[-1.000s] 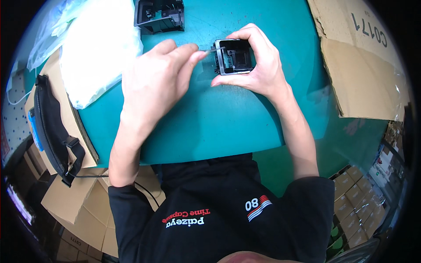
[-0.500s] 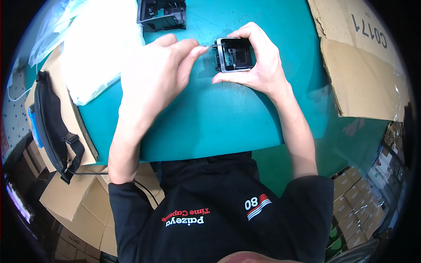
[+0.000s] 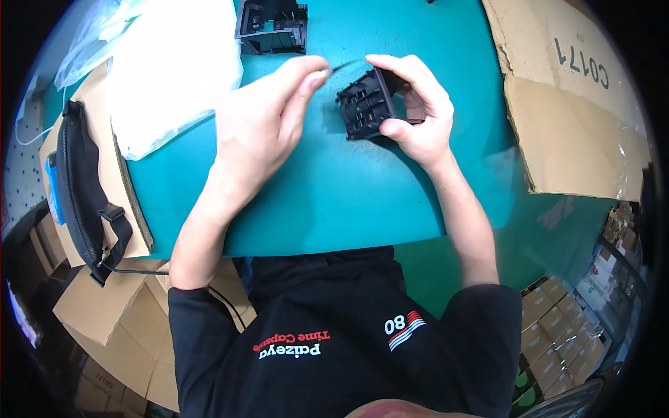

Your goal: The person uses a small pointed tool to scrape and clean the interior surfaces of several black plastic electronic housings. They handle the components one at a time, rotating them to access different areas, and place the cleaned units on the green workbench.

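Note:
My right hand (image 3: pixel 426 111) grips a black plastic housing (image 3: pixel 364 106) by its rim, thumb at the near side and fingers at the far side. The slotted, ribbed outer face of the housing is turned toward the left. My left hand (image 3: pixel 261 115) is closed in a pinch just left of it. From its fingertips a thin dark strip or rod (image 3: pixel 343 67) sticks out toward the housing's upper edge; its kind is blurred. A similar black plastic housing (image 3: pixel 273 29) rests on the table at the far side, its open interior showing.
The green tabletop (image 3: pixel 313 209) lies under both hands. White plastic bags (image 3: pixel 167 76) cover its left part, beside a black belt bag (image 3: pixel 82 181) on cardboard. At right stands an open cardboard box (image 3: pixel 578 118). Another open carton (image 3: pixel 132 320) sits below the left edge.
My right hand has turned the housing, so its ribbed outer face shows instead of its open inside. My left hand has shifted slightly right, and the thin dark piece now shows at its fingertips.

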A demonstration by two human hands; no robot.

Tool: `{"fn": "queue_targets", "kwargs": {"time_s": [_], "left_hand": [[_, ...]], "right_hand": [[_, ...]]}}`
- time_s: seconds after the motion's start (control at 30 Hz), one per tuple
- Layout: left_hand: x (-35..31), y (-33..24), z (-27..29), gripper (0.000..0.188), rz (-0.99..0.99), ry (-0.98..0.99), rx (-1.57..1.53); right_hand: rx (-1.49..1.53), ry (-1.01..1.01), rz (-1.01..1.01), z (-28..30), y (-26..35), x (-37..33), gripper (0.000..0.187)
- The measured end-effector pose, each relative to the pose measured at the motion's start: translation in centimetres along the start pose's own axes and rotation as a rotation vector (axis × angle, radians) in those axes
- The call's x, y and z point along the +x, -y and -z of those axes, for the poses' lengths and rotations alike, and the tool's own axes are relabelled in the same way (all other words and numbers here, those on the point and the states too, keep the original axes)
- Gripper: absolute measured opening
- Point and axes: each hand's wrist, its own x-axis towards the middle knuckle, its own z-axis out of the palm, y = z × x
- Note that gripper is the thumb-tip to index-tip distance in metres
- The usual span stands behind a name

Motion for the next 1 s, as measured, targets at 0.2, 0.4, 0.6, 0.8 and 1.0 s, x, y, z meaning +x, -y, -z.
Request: {"fn": "queue_targets", "kwargs": {"time_s": [0.2,0.4,0.6,0.8,1.0], "left_hand": [[0.0,-1.5,1.0,0.022,0.203,0.272,-0.225],[-0.2,-1.7,0.7,0.022,0.184,0.278,-0.278],[0.0,-2.1,1.2,0.022,0.242,0.325,-0.289],[-0.2,-1.9,1.0,0.023,0.209,0.302,-0.293],[-0.3,-1.9,1.1,0.024,0.199,0.320,-0.282]], "right_hand": [[0.378,-0.065,-0.161,-1.3,1.7,-0.7,0.096],[0.469,-0.036,-0.202,-1.4,1.7,-1.1,0.102],[0.500,-0.022,-0.218,-1.2,1.7,-1.1,0.104],[0.503,-0.034,-0.203,-1.2,1.6,-1.1,0.104],[0.514,-0.017,-0.192,-1.1,1.7,-1.2,0.102]]}}
